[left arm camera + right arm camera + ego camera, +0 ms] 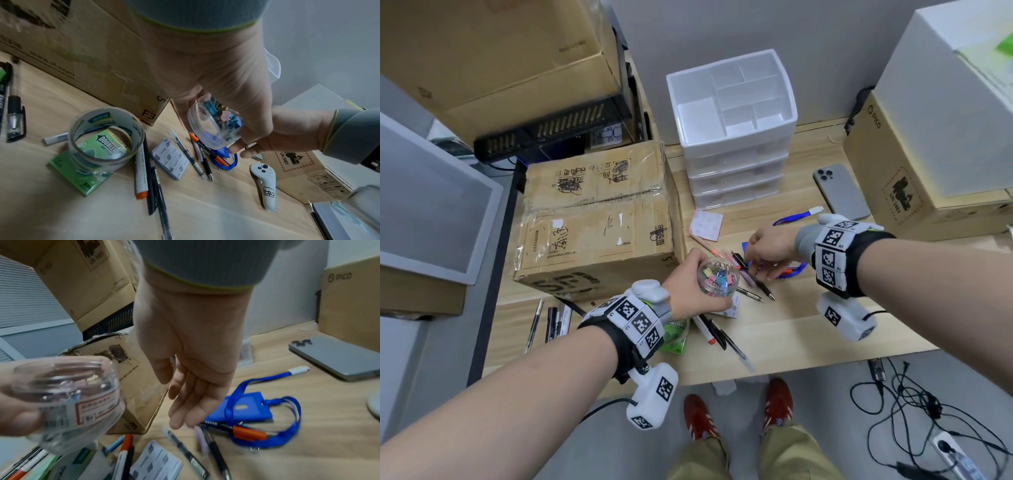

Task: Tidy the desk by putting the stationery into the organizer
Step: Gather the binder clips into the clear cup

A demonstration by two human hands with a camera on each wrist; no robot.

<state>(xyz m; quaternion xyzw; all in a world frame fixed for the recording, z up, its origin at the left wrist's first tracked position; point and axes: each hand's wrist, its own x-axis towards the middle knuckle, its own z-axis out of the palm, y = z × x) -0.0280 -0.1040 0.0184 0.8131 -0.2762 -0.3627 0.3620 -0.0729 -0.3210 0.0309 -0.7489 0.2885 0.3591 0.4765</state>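
My left hand (707, 282) grips a clear round jar (718, 275) of coloured binder clips and holds it above the desk, next to the big cardboard box. The jar (216, 128) is tilted in that hand, and it shows at the left in the right wrist view (65, 402). My right hand (756, 263) hangs open, its fingers (185, 404) pointing down at a cluster of pens (213, 447) and a blue lanyard card holder (246, 408). I cannot tell whether it touches them. The white drawer organizer (736, 161) stands at the back with its top compartments open.
A large cardboard box (595, 219) fills the desk's left side. Also on the desk are a phone (840, 192), a Pico box (914, 178), pink sticky notes (707, 224), a tape roll (107, 138) on a green gum pack (82, 175), a notes pad (170, 159) and more pens (551, 322).
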